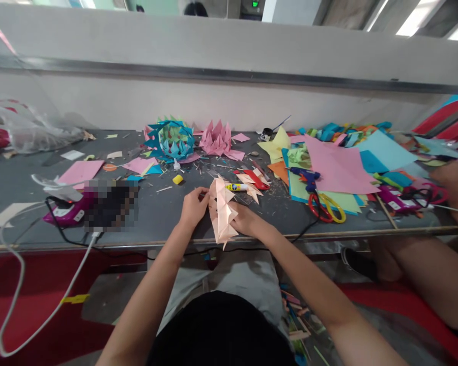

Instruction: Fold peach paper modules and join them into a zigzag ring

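Both my hands hold a peach folded-paper piece (222, 211) made of pointed modules, just above the near edge of the grey table (164, 213). My left hand (193, 206) pinches its upper left side. My right hand (245, 219) grips its right side from below. A yellow glue stick (236, 187) lies just behind the piece, beside more peach paper points (251, 184) and a red paper scrap (256, 180).
A blue-green paper flower (171, 138) and a pink one (217, 139) stand at the back. Coloured sheets (336, 168), a blue glue gun (306, 177) and red-and-yellow scissors (326, 207) lie to the right. A magenta glue gun (66, 212) with white cable lies left. Another person's arm (456, 190) reaches in at the right.
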The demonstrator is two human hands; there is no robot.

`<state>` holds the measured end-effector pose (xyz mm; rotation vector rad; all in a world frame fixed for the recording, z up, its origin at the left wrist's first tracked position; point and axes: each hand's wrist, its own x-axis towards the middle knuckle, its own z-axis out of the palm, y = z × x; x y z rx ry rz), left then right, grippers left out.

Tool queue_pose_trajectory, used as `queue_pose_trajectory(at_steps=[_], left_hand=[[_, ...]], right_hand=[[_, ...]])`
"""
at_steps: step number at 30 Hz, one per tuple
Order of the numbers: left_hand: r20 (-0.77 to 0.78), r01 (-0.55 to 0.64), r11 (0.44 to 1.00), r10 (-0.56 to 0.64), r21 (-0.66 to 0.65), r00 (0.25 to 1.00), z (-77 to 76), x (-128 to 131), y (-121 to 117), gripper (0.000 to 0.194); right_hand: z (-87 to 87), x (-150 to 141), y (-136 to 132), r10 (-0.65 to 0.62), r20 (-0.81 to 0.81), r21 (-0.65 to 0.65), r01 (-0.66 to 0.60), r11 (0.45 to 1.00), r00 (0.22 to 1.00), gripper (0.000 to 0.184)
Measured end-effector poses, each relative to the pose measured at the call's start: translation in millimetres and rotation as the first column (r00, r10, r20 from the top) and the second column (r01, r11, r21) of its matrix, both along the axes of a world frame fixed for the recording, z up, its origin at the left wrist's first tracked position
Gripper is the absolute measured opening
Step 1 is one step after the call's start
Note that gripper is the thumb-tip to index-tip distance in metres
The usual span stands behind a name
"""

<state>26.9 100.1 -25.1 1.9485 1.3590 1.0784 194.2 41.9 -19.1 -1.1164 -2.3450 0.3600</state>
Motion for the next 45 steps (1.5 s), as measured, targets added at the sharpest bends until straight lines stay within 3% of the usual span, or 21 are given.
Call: queue_pose_trajectory(at_steps=[10, 45], left_hand=[[0.017, -0.011, 0.999, 0.012, -0.031, 1.0, 4.1, 1, -2, 0.018], [0.032, -0.004, 1.0, 0.005, -0.03, 0.999, 0.7, 0, -2, 0.017]], right_hand=[[-0.4, 1, -11, -0.027, 0.135, 0.031, 0.023, 0.999, 0.99, 0.022], [-8.3, 0, -11, 0.036, 0.085, 0.054, -0.041, 0.998, 0.996, 0.021]])
